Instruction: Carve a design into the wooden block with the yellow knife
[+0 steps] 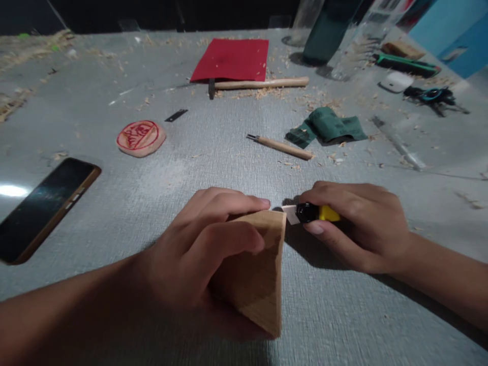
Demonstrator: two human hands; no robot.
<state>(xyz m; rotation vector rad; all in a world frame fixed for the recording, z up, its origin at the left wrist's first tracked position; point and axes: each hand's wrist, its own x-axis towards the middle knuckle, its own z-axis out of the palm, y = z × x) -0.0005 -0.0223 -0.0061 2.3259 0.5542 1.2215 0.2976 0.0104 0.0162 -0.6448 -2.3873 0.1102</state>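
Observation:
A wooden block (263,274) is tilted on its edge over the grey table, with my left hand (206,234) wrapped round it. The fingers of that hand lie over its top and near face, and part of the block is hidden behind them. On the right, my right hand (354,218) is closed on a yellow and black utility knife (307,212). Its short blade points left, close to the block's upper right corner. Whether blade and wood touch, I cannot tell.
Beyond my hands lie a carving tool (282,146), green sandpaper (331,126), a round stamped wooden piece (140,137) and a loose blade (176,115). A phone (46,208) is at left. Farther back are a hammer (263,84), red sheet (232,60), bottle (330,33) and keys (434,96).

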